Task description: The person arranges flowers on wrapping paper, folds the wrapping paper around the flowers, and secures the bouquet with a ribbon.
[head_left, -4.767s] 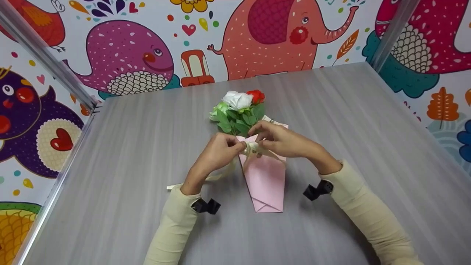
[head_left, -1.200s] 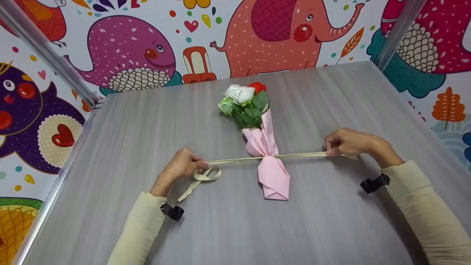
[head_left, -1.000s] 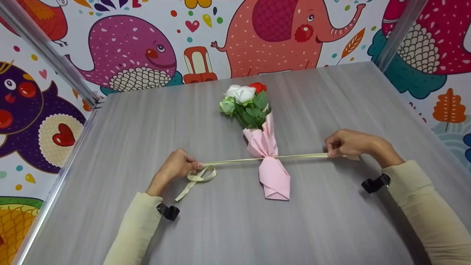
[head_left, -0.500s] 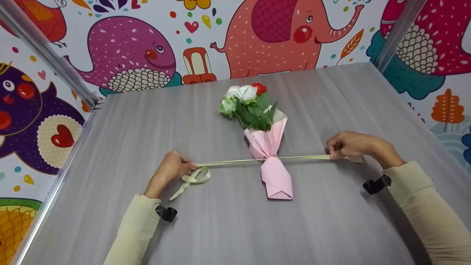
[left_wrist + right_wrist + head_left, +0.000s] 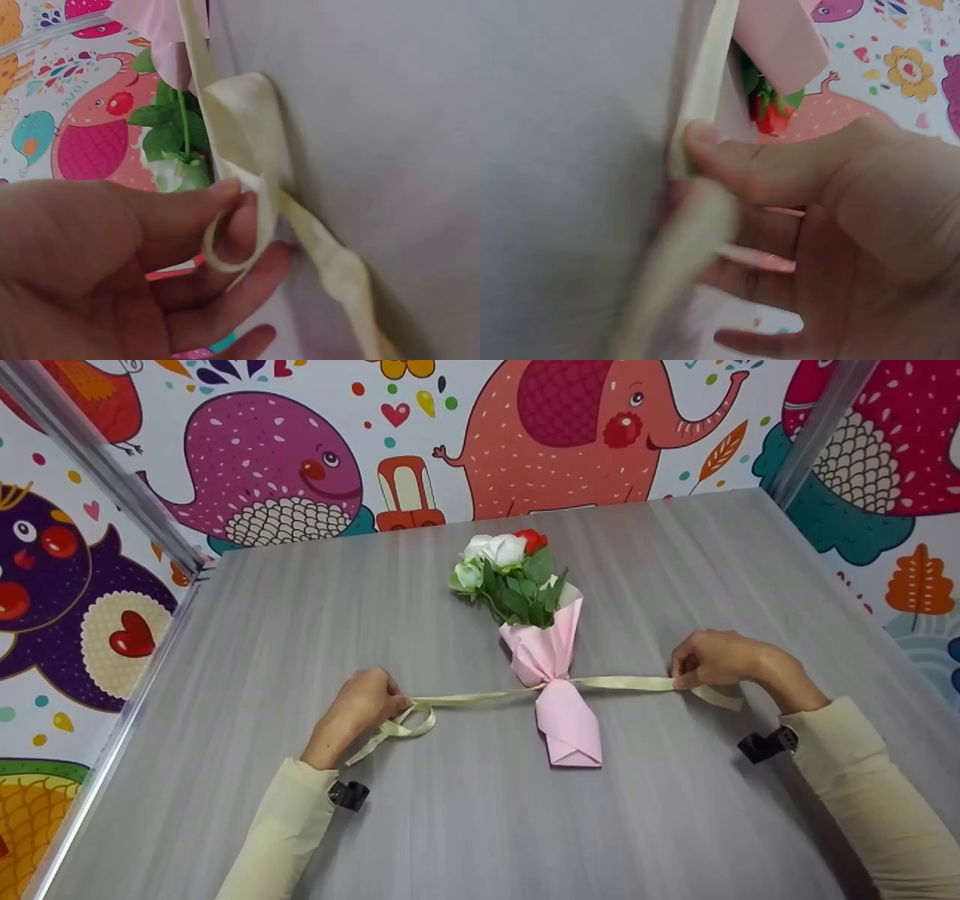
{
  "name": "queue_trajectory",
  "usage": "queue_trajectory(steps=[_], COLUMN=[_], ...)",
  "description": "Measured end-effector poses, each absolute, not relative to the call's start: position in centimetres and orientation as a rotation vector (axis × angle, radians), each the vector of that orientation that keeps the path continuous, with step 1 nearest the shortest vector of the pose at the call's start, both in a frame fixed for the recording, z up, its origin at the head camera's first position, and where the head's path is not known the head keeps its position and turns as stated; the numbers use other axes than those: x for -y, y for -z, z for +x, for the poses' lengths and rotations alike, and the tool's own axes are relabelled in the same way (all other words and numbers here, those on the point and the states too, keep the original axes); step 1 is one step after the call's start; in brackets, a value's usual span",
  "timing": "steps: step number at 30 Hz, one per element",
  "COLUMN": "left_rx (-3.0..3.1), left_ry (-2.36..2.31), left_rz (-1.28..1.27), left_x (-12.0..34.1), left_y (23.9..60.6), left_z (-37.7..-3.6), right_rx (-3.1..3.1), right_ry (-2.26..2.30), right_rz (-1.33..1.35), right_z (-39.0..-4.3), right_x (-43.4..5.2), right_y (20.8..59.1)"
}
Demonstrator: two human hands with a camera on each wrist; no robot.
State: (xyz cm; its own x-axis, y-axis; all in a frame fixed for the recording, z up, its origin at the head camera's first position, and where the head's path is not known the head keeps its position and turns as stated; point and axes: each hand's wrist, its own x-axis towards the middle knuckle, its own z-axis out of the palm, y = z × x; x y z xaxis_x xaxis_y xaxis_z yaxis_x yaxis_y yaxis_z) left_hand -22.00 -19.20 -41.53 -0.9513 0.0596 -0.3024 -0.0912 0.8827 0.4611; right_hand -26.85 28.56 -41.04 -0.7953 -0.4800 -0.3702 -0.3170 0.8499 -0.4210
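**Ribbon stretched across a wrapped bouquet**

A grey wood-grain table [image 5: 300,607] stands in a corner walled with bright cartoon wallpaper [image 5: 570,427] of an elephant, fish and birds, with metal posts [image 5: 97,465] running up at both back corners. Near the middle of the table lies a small bouquet [image 5: 544,645], its blooms pointing away from the person: white flowers [image 5: 496,549], a red one [image 5: 531,540] and green leaves [image 5: 521,596] stick out of a pink paper wrap [image 5: 562,705] that narrows to a folded tip at the near end.

A cream ribbon [image 5: 480,698] is cinched round the waist of the wrap, where the paper puckers, and runs out flat to both sides along the table.

The left hand [image 5: 360,712] lies to the left of the bouquet, well apart from it. It pinches the ribbon between thumb and curled fingers; in the left wrist view the ribbon [image 5: 247,157] loops round a fingertip [image 5: 236,225], and its loose tail trails back toward the sleeve [image 5: 277,840].

The right hand [image 5: 720,660] lies about as far off on the other side. Its thumb [image 5: 735,161] and fingers pinch the ribbon [image 5: 705,82], and a short free end curls past the hand toward the wrist. Both sleeves are cream, each with a black clip [image 5: 765,744] at the wrist
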Motion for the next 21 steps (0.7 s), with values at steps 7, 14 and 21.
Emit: queue_trajectory(steps=[7, 14, 21], left_rx=[-2.732, -2.802, -2.830], left_ry=[-0.720, -0.703, -0.625], left_rz=[0.024, 0.224, 0.445], left_x=[16.9, 13.6, 11.8], left_y=[41.1, 41.2, 42.2], left_z=[-21.7, -21.4, -21.1], right_rx=[-2.700, -2.790, -2.864], right_ry=[0.382, 0.416, 0.418], right_rz=[-0.562, -0.688, -0.839], right_z=[-25.3, -24.1, -23.8], right_x=[-26.3, -23.8, -22.5], right_y=[39.8, 40.4, 42.2])
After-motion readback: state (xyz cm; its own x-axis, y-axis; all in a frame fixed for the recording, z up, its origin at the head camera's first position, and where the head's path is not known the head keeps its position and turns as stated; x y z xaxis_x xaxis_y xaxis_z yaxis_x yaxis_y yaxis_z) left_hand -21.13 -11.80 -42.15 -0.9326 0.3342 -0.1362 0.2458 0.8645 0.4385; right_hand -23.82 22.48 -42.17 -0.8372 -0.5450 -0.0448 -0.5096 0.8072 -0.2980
